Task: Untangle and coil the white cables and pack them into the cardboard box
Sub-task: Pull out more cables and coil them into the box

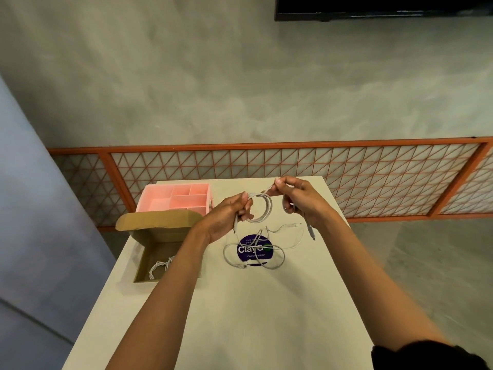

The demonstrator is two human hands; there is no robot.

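Low in the frame centre, tangled white cables [266, 259] lie on the table [240, 316] across a purple sticker [246, 249], not yet sorted. At the left, the open cardboard box [141, 265] contains one coiled cable [160, 265]. Higher, the left hand [229, 214] pinches the coil [262, 209] so its loops stay together, while the right hand [301, 198] pinches its free end, probably to wrap it. Behind stands a pink tray [176, 198].
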